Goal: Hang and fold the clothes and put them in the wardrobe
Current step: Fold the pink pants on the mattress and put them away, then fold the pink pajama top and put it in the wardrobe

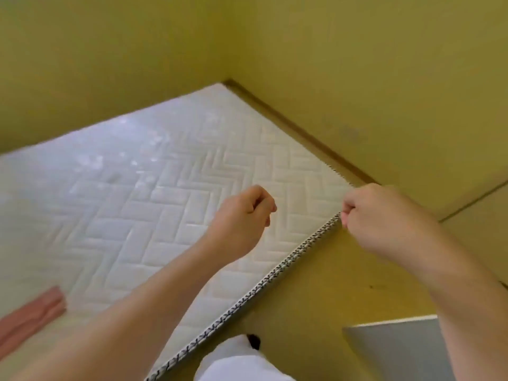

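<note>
1. Our left hand (242, 215) hangs over the mattress (137, 188), its fingers (261, 207) clenched into a fist. We see nothing in them.
2. Our right hand (376, 218) is over the mattress's right edge, fingers (347, 213) clenched too, with nothing visible in them. We cannot tell whether it touches the edge.
3. A pink cloth (30, 312), folded flat, lies on the mattress's near left part, well apart from both hands.
4. The mattress is white with herringbone quilting and black-and-white trim (275, 273). Its far corner sits in the corner of the yellow walls (357, 64).
5. Right of the mattress is tan floor (330, 284), with a pale grey panel (398, 350) we cannot identify.
</note>
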### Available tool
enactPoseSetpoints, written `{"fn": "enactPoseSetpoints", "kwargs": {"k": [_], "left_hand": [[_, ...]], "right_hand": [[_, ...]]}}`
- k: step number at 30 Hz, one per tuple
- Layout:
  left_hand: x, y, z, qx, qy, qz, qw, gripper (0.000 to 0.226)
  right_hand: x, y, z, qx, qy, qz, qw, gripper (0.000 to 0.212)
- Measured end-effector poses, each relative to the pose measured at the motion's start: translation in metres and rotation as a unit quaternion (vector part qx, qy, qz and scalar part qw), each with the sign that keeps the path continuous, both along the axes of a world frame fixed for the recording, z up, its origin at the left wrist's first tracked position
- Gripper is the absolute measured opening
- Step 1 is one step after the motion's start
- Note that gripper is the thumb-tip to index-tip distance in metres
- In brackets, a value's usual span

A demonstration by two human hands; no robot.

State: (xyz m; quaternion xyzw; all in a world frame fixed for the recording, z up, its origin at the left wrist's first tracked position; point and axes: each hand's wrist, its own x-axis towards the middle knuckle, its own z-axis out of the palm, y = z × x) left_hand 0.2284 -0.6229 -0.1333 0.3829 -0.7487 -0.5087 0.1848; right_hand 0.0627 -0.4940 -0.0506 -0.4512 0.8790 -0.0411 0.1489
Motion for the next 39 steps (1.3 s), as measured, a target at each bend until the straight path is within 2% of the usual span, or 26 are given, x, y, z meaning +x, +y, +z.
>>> {"fn": "enactPoseSetpoints", "kwargs": {"k": [3, 8, 12, 14, 17, 20, 23, 25, 30, 34, 36, 39], "left_hand": [[0.087, 0.003, -0.033, 0.02, -0.062, 0.136, 0.989, 0.026], [0.209, 0.04, -0.082, 0.065, -0.143, 0.278, 0.947, 0.024], [0.297, 0.057, -0.131, 0.124, -0.177, 0.361, 0.907, 0.021], [0.343, 0.056, -0.162, 0.141, -0.223, 0.388, 0.883, 0.021], [0.414, 0.048, -0.212, 0.178, -0.294, 0.409, 0.845, 0.017], [0.487, 0.037, -0.264, 0.231, -0.344, 0.419, 0.808, 0.007], [0.549, 0.029, -0.31, 0.281, -0.372, 0.421, 0.778, 0.015], [0.581, 0.024, -0.341, 0.307, -0.37, 0.427, 0.766, 0.03], [0.627, 0.025, -0.42, 0.407, -0.322, 0.466, 0.717, 0.055], [0.643, 0.021, -0.456, 0.455, -0.293, 0.464, 0.702, 0.084], [0.653, 0.02, -0.475, 0.471, -0.248, 0.481, 0.697, 0.085], [0.666, 0.019, -0.489, 0.476, -0.165, 0.521, 0.689, 0.068]], "right_hand": [[0.051, -0.056, -0.048, 0.051, -0.017, 0.157, 0.986, 0.022], [0.161, -0.109, -0.117, 0.11, -0.055, 0.341, 0.932, 0.019], [0.249, -0.128, -0.153, 0.167, -0.053, 0.417, 0.892, 0.023], [0.289, -0.138, -0.173, 0.193, -0.041, 0.444, 0.874, 0.024], [0.349, -0.158, -0.201, 0.219, -0.044, 0.475, 0.851, 0.025], [0.415, -0.181, -0.228, 0.236, -0.076, 0.502, 0.829, 0.037], [0.479, -0.194, -0.257, 0.25, -0.107, 0.531, 0.803, 0.046], [0.512, -0.199, -0.281, 0.261, -0.114, 0.546, 0.788, 0.045], [0.576, -0.195, -0.342, 0.298, -0.119, 0.559, 0.764, 0.025], [0.594, -0.184, -0.365, 0.321, -0.143, 0.551, 0.757, 0.038], [0.601, -0.179, -0.376, 0.342, -0.144, 0.544, 0.752, 0.044], [0.607, -0.174, -0.384, 0.358, -0.136, 0.535, 0.753, 0.045]]}}
